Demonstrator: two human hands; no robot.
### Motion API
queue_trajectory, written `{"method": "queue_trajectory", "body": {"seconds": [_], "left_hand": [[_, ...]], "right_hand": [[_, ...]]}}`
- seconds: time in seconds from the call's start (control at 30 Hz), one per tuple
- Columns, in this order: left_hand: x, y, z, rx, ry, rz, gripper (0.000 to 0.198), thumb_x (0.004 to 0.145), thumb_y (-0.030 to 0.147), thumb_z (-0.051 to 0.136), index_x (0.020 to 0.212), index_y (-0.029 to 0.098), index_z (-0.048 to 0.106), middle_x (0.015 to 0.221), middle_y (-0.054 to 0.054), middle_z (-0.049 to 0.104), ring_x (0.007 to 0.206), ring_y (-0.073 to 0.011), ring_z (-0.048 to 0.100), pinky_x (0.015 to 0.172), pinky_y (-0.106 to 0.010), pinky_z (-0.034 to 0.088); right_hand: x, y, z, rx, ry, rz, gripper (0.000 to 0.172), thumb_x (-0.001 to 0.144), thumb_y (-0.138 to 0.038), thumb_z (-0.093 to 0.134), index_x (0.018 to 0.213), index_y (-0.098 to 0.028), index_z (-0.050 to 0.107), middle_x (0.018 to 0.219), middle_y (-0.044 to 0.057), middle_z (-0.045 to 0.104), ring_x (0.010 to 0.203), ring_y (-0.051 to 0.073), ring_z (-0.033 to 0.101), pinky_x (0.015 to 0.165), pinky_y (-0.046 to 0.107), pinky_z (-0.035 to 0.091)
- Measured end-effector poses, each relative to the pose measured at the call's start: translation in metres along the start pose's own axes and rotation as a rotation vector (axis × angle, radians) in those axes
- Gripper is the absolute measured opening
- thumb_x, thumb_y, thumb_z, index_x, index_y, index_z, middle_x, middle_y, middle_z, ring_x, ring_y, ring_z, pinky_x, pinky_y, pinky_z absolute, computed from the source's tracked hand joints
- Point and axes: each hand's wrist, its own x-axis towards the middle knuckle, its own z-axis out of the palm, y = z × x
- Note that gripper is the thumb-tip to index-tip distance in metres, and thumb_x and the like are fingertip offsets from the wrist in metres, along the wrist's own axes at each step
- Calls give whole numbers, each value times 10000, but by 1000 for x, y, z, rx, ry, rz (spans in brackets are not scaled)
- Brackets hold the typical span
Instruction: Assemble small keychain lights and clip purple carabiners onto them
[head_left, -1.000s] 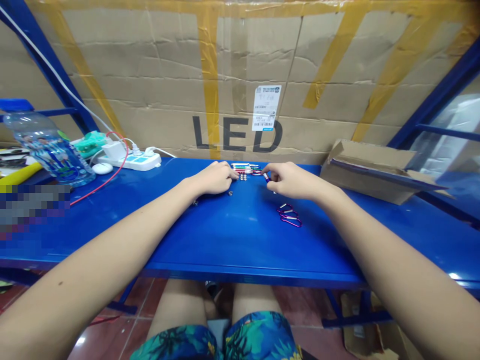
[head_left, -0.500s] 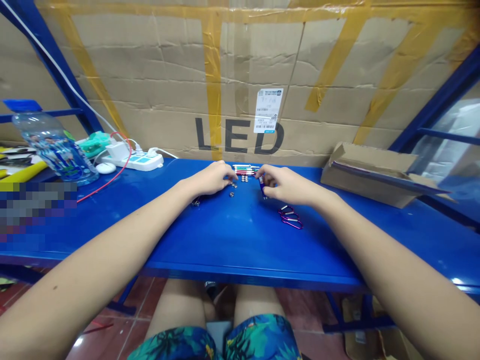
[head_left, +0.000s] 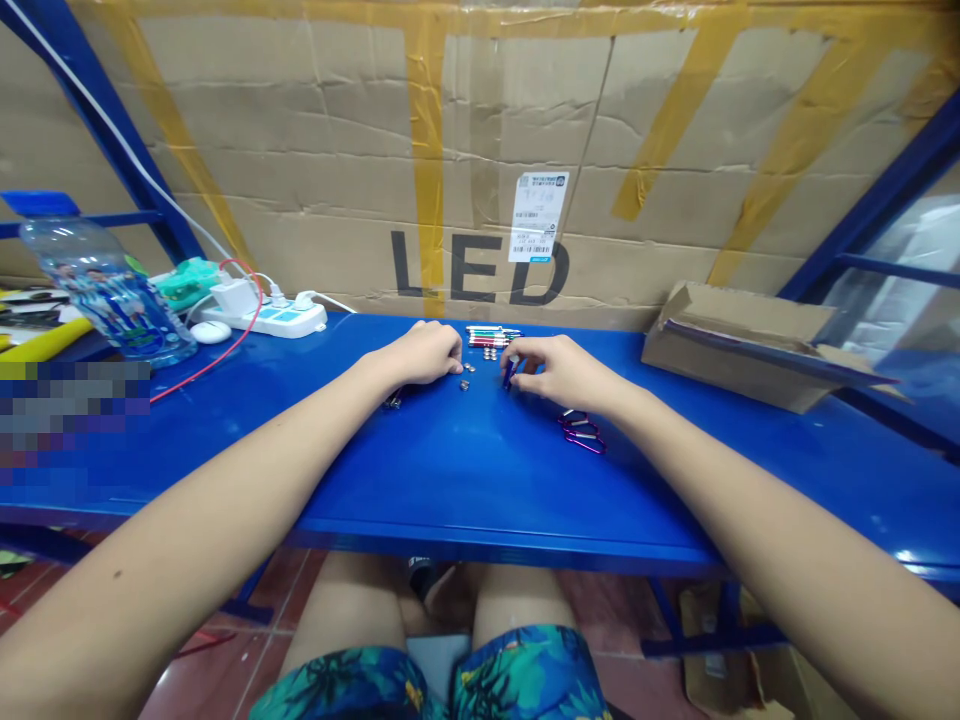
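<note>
My right hand (head_left: pixel 553 366) pinches a short dark blue tube (head_left: pixel 510 374), which stands upright or slightly tilted just over the blue table (head_left: pixel 450 470). My left hand (head_left: pixel 429 352) is closed, its fingertips curled down at the tabletop; what they hold, if anything, is hidden. Right beside those fingertips lie small shiny round metal pieces (head_left: pixel 465 385). More such pieces (head_left: pixel 490 353) sit in a small group farther back, in front of a row of coloured metallic pen-like sticks (head_left: pixel 492 338). Purple-pink carabiners (head_left: pixel 583 433) lie near my right wrist. Small dark metal bits (head_left: pixel 392 400) show beside my left wrist.
A big taped cardboard box (head_left: pixel 315 180) marked LED walls off the table's back. On the right stands an open cardboard box (head_left: pixel 735 345). On the left are a plastic bottle (head_left: pixel 112 290), a white power strip (head_left: pixel 289 319) and a red cable (head_left: pixel 240 340).
My right hand has moved slightly left with the blue tube, which has turned its lean. My left hand has drawn back a little left from the metal pieces, its fingers curling closed.
</note>
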Motion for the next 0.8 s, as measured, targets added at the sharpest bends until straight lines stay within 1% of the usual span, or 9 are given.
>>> {"method": "queue_trajectory", "body": {"seconds": [0.1,0.2,0.3,0.43,0.57,0.63,0.67,0.73,0.8], "left_hand": [[-1,3,0,7,-31,20,98,824,274,637,807,207,706,868,-48,741,874,-233,633,875,-386,458],[-2,7,-1,27,-58,31,100,836,248,606,823,199,692,902,-58,737,883,-234,628,886,-394,451],[-4,9,-3,36,-50,29,96,835,232,591,822,204,682,901,-57,737,877,-237,633,853,-378,461],[-7,9,-5,13,-53,61,120,840,236,575,855,207,691,928,-60,740,854,-224,649,763,-321,477],[-9,10,-6,30,-65,54,122,852,233,578,828,208,695,926,-64,740,861,-230,659,748,-324,471],[-10,13,-7,46,-15,33,109,852,254,607,810,200,692,854,-67,735,824,-232,660,732,-326,464],[-11,15,-8,44,30,26,112,854,270,620,809,194,688,814,-66,728,796,-230,657,720,-324,461],[-12,22,-10,2,150,35,130,872,293,621,829,184,679,776,-56,717,756,-218,649,703,-319,454],[-15,31,-11,-87,279,89,124,902,271,587,877,182,671,822,-42,726,770,-201,650,713,-308,454]], "right_hand": [[0,-3,0,47,-35,16,194,801,-171,583,960,-175,693,870,26,716,772,158,641,733,267,458],[0,-5,0,60,-56,10,184,805,-177,580,949,-175,696,884,27,714,769,154,643,742,271,464],[0,-5,1,61,-51,-1,186,806,-181,583,950,-175,702,912,34,718,783,157,645,761,278,470],[0,-2,1,47,-50,-9,200,806,-187,587,954,-178,721,940,39,729,816,168,647,788,288,473],[1,2,2,43,-57,-2,207,806,-187,584,942,-182,740,953,39,737,840,175,642,794,287,471],[1,3,2,41,-58,3,209,809,-184,577,939,-182,741,939,39,735,832,176,634,787,287,470],[1,3,2,40,-59,2,209,809,-182,573,935,-181,740,934,39,733,827,176,629,784,288,468],[1,4,2,40,-59,3,209,809,-184,567,926,-182,741,921,37,730,811,174,619,774,288,462],[1,5,3,46,-52,21,220,806,-201,568,940,-184,742,891,31,724,788,172,609,750,284,454]]}}
